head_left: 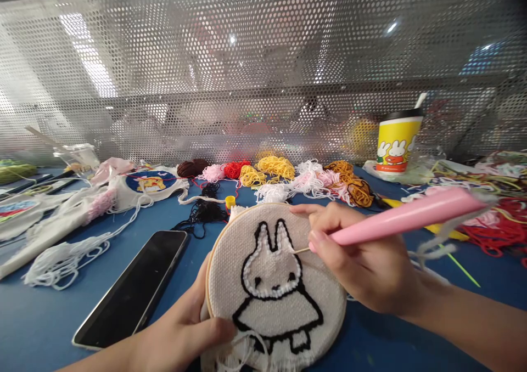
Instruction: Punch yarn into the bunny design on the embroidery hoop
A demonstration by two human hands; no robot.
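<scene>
My left hand grips the lower left rim of a round embroidery hoop, its thumb on the front of the cloth. The cream cloth bears a rabbit figure outlined in black yarn, with white stitches along the inside of the head and ears. In my right hand is a pink punch needle pen, tilted, its thin metal tip at the right side of the rabbit's head, below the right ear. My right fingers rest by the hoop's upper right edge. White yarn trails behind the pen.
A black phone lies left on the blue table. Coloured yarn bundles line the back. A yellow cup stands back right, near red yarn. Another embroidered cloth lies back left. A perforated metal screen rises behind.
</scene>
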